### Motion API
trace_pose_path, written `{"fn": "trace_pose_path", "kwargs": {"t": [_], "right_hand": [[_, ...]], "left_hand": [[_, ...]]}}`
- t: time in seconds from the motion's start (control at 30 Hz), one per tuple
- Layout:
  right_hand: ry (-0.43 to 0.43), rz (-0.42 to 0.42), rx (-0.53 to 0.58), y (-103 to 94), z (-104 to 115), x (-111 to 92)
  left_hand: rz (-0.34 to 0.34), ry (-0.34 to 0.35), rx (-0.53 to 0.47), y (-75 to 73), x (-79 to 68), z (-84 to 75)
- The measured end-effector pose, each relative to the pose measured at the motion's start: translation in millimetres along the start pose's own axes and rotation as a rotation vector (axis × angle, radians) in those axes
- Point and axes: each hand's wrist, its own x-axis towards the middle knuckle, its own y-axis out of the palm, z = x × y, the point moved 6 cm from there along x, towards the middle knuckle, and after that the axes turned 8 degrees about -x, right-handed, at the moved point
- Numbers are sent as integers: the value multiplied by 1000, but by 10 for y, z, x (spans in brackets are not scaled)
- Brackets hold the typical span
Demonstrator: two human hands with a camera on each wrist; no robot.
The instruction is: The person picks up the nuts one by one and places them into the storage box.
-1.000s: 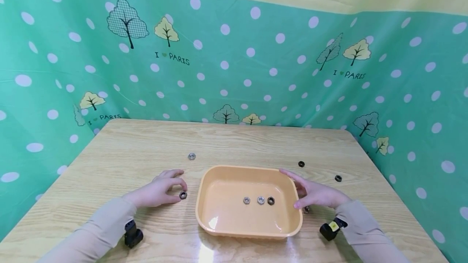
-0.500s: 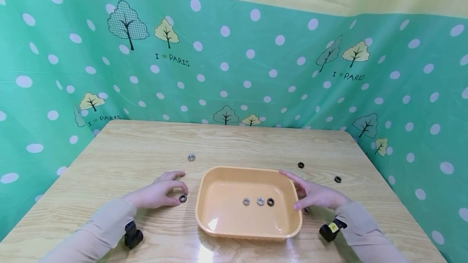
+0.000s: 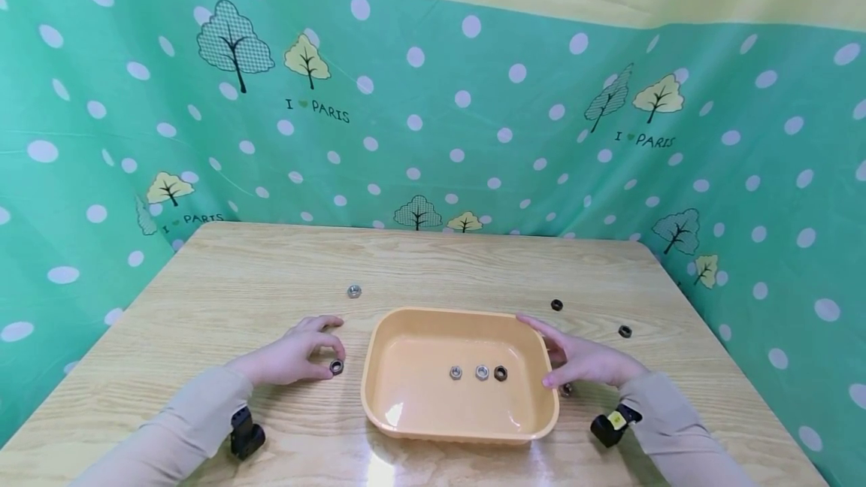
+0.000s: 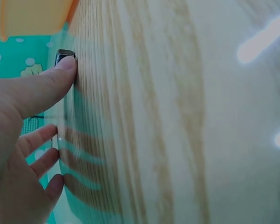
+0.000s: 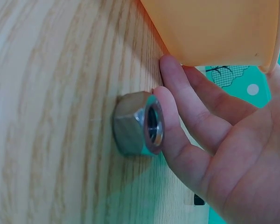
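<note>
In the head view, my left hand point(image 3: 298, 355) is left of a peach plastic tub point(image 3: 449, 427). It pinches a dark hex nut point(image 3: 337, 367) between thumb and forefinger, low over the tabletop. From the left wrist, the thumb lies against the nut point(image 4: 64, 52), and the other fingers are spread. My right hand point(image 3: 585, 359) grips the tub's right side, thumb over the rim and fingers along the outer wall. Beside those fingers a silver nut point(image 5: 137, 123) stands on the table. Two silver nuts point(image 3: 482, 373) and a dark nut point(image 3: 501, 373) lie inside the tub.
A silver nut point(image 3: 354, 291) lies behind the tub to the left. Two dark nuts, one nearer point(image 3: 557, 305) and one farther right point(image 3: 625, 331), lie behind the right hand. A green dotted curtain point(image 3: 433, 134) hangs behind the wooden table point(image 3: 271, 261).
The dark nut at my left fingertips has come slightly down and toward the near edge. My right hand and the tub have stayed in place.
</note>
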Motion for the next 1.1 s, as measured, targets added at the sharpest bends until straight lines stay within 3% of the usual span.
{"fn": "trace_pose_path", "kwargs": {"t": [0.37, 0.57, 1.1], "right_hand": [[5, 3, -9, 7, 24, -10], [16, 3, -2, 4, 2, 5], [-9, 9, -13, 9, 47, -24]], "left_hand": [[-22, -23, -51, -24, 19, 53], [-78, -28, -148, -59, 41, 25], [-237, -8, -282, -166, 152, -105]]}}
